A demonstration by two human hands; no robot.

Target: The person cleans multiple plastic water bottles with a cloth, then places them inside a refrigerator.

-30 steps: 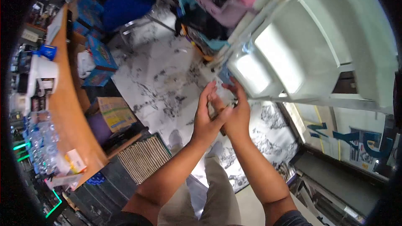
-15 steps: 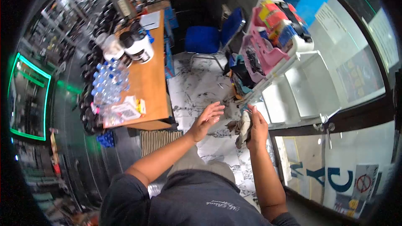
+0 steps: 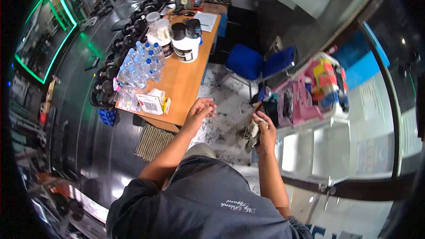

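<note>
A crumpled greyish cloth (image 3: 251, 136) hangs from my right hand (image 3: 265, 133), whose fingers are closed round it. My left hand (image 3: 201, 113) holds nothing; its fingers are loosely curled and apart, in the air just off the near right corner of the wooden desk (image 3: 186, 84). Closest to that hand on the desk are a card with a QR code (image 3: 150, 105) and a group of clear water bottles (image 3: 141, 64) with blue caps. To the right of the cloth stands a white shelf unit (image 3: 327, 144).
White tubs with black lids (image 3: 185, 48) stand farther back on the desk. A blue chair (image 3: 245, 60) is ahead, beside a pink basket (image 3: 301, 102) on the shelf. A striped mat (image 3: 152, 142) lies on the floor; dumbbells (image 3: 104, 86) line the desk's left side.
My view has turned toward the left, so the desk and shelf appear farther right. My right hand keeps hold of the cloth. The fingers of my left hand have curled a little more.
</note>
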